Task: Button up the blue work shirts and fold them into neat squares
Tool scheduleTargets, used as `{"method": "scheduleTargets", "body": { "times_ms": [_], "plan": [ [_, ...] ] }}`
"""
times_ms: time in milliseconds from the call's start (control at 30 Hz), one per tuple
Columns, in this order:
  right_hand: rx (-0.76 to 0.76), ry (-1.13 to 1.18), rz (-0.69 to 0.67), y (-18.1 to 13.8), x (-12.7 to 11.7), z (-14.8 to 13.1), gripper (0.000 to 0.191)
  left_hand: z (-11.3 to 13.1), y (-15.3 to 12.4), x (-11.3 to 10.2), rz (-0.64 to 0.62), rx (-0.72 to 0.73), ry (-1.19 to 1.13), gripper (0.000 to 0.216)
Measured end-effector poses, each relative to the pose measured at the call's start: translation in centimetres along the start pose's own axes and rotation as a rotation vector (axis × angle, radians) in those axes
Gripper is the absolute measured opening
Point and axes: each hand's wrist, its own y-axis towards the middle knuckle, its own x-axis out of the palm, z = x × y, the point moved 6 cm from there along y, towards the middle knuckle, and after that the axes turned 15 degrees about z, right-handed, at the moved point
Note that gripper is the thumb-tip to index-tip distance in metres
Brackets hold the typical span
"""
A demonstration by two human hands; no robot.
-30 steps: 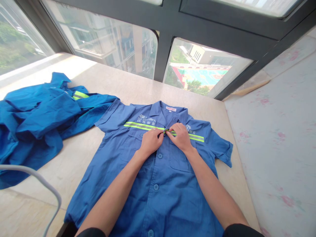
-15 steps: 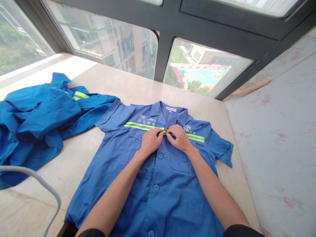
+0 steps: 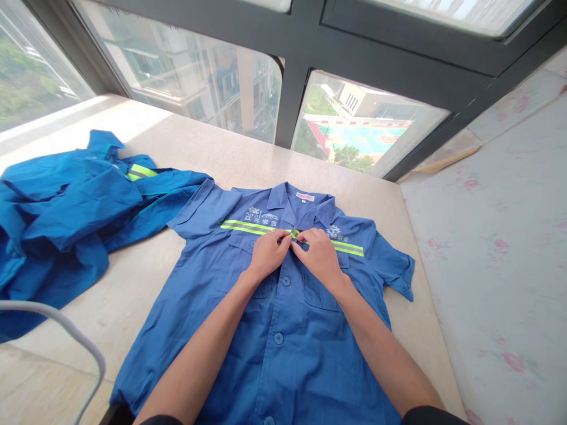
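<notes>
A blue short-sleeved work shirt (image 3: 316,339) lies front up and spread flat, its collar toward the window. Across its chest runs a yellow-green and grey reflective stripe (image 3: 248,227). My left hand (image 3: 268,255) pinches the front edge of the shirt at this stripe. Close beside it, my right hand (image 3: 319,254) has its thumb and fingers closed on the same spot of the placket. The fingers cover whatever button or buttonhole is there. Below them, a blue button (image 3: 286,281) and another button (image 3: 279,338) sit in the closed front.
A crumpled blue garment (image 3: 57,218) with a reflective stripe lies to the left, touching the shirt's sleeve. A pale curved tube (image 3: 80,336) crosses the lower left. Behind the pale ledge (image 3: 146,271) stands a dark window frame (image 3: 292,100); a flowered wall (image 3: 491,260) bounds the right.
My right hand has shifted slightly left and turned, its thumb now lower against the left fingertips. Both hands stay at the chest stripe. The view has shifted a little.
</notes>
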Motion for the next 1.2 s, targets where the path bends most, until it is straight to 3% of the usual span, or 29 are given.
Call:
{"method": "scheduleTargets", "body": {
  "times_ms": [300,600,1200],
  "plan": [
    [0.103,-0.004,0.051,-0.95,0.88,-0.17,0.004,0.02,0.17,-0.21,0.007,0.000,-0.005,0.020],
    [0.198,0.066,0.101,-0.82,0.79,-0.04,0.011,0.25,0.13,-0.35,-0.019,-0.045,-0.084,0.017],
    [0.122,0.065,0.213,-1.04,0.70,-0.78,0.009,0.02,0.43,-0.02,-0.065,-0.004,-0.045,0.033]
  ]
}}
